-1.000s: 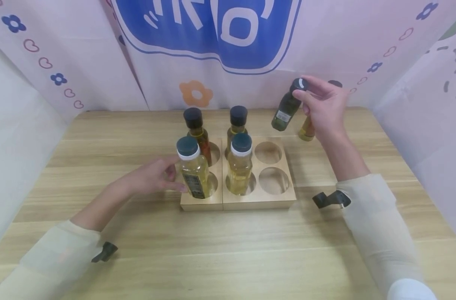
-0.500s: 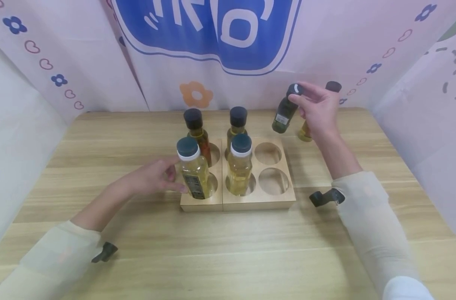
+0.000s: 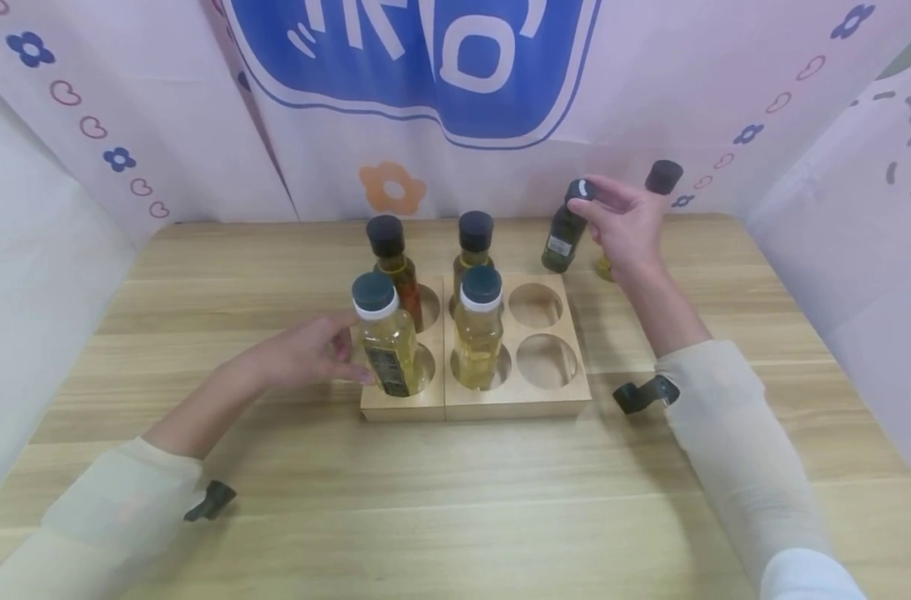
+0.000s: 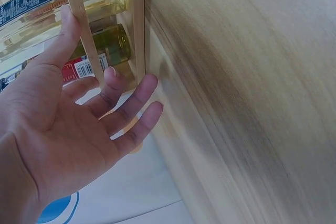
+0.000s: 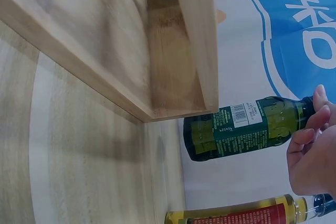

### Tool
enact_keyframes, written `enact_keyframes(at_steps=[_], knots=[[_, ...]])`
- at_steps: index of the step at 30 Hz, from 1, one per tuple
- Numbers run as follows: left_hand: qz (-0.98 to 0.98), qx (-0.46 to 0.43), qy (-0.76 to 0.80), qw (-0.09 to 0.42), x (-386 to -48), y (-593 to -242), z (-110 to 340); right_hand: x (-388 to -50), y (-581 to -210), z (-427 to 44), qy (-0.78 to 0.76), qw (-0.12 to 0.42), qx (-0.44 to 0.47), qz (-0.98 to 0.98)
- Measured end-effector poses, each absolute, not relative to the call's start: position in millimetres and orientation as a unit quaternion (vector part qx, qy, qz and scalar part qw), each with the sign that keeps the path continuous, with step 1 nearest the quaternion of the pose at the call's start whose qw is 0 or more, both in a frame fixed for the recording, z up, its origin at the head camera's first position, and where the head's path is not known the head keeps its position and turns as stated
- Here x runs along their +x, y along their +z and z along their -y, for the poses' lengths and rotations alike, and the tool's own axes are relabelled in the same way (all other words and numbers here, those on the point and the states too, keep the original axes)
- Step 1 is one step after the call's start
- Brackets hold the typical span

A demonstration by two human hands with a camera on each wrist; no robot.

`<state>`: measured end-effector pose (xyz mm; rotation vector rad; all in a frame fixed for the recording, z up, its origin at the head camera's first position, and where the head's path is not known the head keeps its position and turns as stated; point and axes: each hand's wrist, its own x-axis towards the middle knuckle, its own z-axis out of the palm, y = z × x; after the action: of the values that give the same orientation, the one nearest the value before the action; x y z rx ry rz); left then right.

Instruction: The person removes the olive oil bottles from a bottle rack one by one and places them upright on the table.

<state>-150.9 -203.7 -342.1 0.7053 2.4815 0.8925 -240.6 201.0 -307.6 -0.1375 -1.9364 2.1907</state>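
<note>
Slanting below right fingers [image 5: 318, 118]: green bottle [image 5: 240, 128]

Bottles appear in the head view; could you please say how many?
6: two front bottles and two back bottles in the wooden rack, a dark green bottle pinched by the right hand, and a sixth bottle partly hidden behind that hand.

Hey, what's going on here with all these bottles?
A person's right hand is holding a green bottle by its cap, just behind the right end of a wooden rack. Four other bottles stand in the rack, and its two rightmost holes are empty. The left hand is at the rack's left end, with its fingers loosely curled. One more bottle stands on the table, partly hidden behind the right hand.
</note>
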Motion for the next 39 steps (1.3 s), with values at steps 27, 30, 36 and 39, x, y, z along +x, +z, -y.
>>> enact_keyframes(at_steps=[27,30,36,39], knots=[[-0.880,0.268,0.328,0.217,-152,-342,207,-252,-321,-195,0.757,0.101,-0.081,0.640],[-0.876,0.271,0.335,0.217,-153,-342,207,-253,-322,-195,0.759,0.103,-0.083,0.637],[-0.877,0.272,0.333,0.215,-153,-343,207,-254,-323,-196,0.758,0.100,-0.091,0.638],[-0.876,0.271,0.334,0.217,-153,-343,206,-254,-324,-197,0.757,0.098,-0.095,0.639]])
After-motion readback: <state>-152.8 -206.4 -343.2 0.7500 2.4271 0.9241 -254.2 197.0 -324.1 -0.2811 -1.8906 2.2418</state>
